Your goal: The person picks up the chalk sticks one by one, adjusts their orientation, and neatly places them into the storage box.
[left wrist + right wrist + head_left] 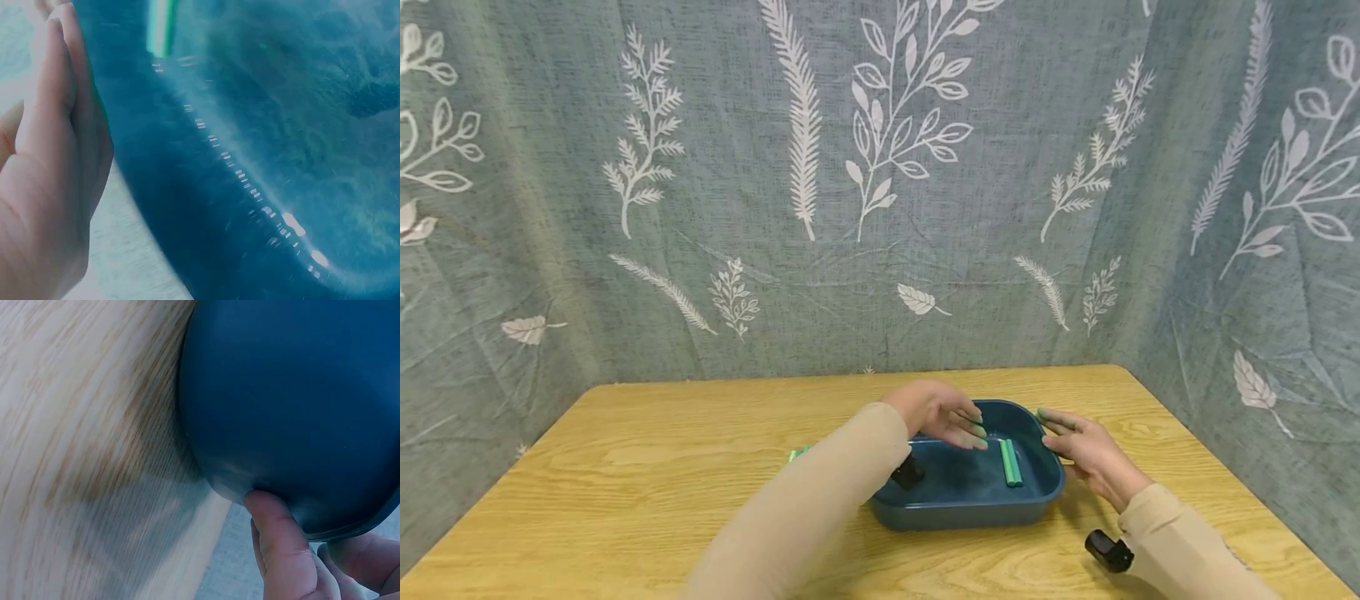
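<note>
A dark blue tub (966,517) with rounded corners sits on the table, and two short green sticks (1011,463) lie side by side on its floor. My left hand (943,414) hangs over the tub with its fingers extended and holds nothing. In the left wrist view, that hand (53,156) is beside the tub's wall, with one green stick (161,28) partly in sight. At the tub's right end, my right hand (1093,454) touches the rim with nearly straight fingers. The right wrist view has its fingers (278,537) against the tub's outer wall (281,412).
More green sticks (797,454) lie on the wooden table (662,467) left of the tub, mostly hidden by my left sleeve (820,492). A patterned grey-green curtain (737,208) encloses the table at the back and sides. Black wrist cameras sit under both forearms.
</note>
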Tool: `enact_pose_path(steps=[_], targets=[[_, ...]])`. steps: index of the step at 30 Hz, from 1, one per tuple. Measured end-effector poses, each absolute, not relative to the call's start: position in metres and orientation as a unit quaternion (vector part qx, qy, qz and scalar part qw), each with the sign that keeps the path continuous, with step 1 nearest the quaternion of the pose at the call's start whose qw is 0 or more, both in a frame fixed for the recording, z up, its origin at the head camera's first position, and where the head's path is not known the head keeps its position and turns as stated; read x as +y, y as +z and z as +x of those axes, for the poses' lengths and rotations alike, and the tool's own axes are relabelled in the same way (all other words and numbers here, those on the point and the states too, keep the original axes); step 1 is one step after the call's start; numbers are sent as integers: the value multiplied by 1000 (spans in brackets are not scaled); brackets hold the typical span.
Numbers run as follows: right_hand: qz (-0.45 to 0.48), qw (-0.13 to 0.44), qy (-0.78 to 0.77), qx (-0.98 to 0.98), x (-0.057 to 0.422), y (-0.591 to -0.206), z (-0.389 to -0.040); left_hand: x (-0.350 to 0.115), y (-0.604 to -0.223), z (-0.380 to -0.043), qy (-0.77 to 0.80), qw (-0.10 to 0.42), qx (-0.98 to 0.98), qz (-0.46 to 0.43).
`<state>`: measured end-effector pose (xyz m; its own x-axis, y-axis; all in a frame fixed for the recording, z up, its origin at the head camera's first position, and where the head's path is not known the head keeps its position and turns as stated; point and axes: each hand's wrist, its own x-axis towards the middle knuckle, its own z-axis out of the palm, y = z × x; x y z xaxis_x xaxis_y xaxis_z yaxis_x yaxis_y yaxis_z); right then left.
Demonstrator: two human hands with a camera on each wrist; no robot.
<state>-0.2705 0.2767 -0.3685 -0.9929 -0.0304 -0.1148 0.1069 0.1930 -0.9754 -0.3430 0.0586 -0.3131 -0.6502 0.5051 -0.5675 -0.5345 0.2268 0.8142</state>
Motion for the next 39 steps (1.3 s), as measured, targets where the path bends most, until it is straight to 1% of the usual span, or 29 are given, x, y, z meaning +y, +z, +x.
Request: enact_pose_path(steps=[5, 11, 17, 24, 29, 39], targets=[[21, 59, -629, 775, 277, -369, -269, 41, -303, -331, 639, 385, 666, 5], [17, 60, -632, 772, 277, -365, -270, 14, -303, -324, 653, 358, 667, 21], [24, 60, -630, 774, 276, -366, -270, -17, -311, -319, 655, 345, 672, 17], [23, 57, -637, 768, 275, -368, -271, -48, -320, -316, 662, 341, 667, 23], [21, 55, -636, 770, 275, -367, -273, -66, -324, -312, 679, 332, 653, 27], [20, 49, -618, 785, 274, -368, -269, -92, -332, -301, 701, 299, 647, 24]])
